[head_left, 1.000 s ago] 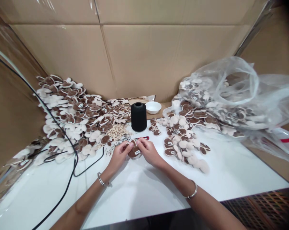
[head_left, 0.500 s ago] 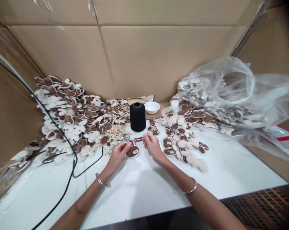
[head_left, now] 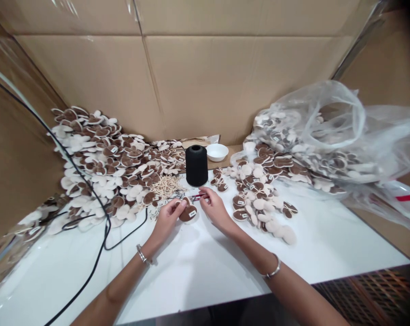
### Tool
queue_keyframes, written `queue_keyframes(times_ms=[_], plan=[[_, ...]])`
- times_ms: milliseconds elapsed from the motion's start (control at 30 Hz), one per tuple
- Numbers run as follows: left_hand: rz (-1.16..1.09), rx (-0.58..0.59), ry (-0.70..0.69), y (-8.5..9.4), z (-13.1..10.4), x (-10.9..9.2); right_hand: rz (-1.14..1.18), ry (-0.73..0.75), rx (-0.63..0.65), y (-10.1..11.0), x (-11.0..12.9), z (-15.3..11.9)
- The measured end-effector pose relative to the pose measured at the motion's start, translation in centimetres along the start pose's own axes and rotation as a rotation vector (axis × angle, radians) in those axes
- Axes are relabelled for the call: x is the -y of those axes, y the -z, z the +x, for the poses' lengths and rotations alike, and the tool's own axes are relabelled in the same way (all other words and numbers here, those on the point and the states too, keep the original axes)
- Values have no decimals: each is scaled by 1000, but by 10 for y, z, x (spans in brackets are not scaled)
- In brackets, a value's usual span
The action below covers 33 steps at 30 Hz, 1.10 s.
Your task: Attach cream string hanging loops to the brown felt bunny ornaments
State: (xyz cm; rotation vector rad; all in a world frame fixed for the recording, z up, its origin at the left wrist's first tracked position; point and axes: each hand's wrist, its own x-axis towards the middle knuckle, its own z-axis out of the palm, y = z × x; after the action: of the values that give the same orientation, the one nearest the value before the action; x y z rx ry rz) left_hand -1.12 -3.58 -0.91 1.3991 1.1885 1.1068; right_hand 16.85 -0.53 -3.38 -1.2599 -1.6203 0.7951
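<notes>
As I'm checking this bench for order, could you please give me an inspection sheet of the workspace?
Surface: white table, partly covered.
Work items: brown piece with white label; red tool beyond it.
Clutter: left pile, right pile, loose strings, black spool, white bowl, plastic bag.
Hands: left hand pinches the brown piece; right hand at the red tool, grip unclear.
Cables: black cable across the table's left side.
Surroundings: cardboard walls.

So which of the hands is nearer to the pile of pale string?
Left: the left hand is just in front of the pale string, holding a brown piece; the right hand is farther off to the right, by the red tool.
</notes>
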Motion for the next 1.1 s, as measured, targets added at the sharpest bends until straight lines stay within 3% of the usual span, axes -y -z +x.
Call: queue_keyframes(times_ms=[200, 400, 533, 600, 700, 867, 1000, 1100], plan=[[50, -102, -52, 3, 4, 2, -387, 251, 212, 1, 7, -8], [48, -179, -52, 8, 9, 6, -559, 268, 297, 14, 19, -6], [29, -191, -43, 10, 12, 7, -633, 255, 283, 20, 27, -7], [40, -179, -49, 11, 13, 8, -568, 250, 249, 19, 28, -8], [67, -135, -49, 10, 12, 7, -285, 168, 220, 14, 29, -9], [-4, -33, 7, 7, 9, 7, 285, -107, 380, 5, 26, -10], [-113, -27, 57, 7, 9, 9, 435, -161, 374, 2, 22, -9], [-74, 27, 46, 7, 10, 8, 458, -173, 346, 2, 20, -8]])
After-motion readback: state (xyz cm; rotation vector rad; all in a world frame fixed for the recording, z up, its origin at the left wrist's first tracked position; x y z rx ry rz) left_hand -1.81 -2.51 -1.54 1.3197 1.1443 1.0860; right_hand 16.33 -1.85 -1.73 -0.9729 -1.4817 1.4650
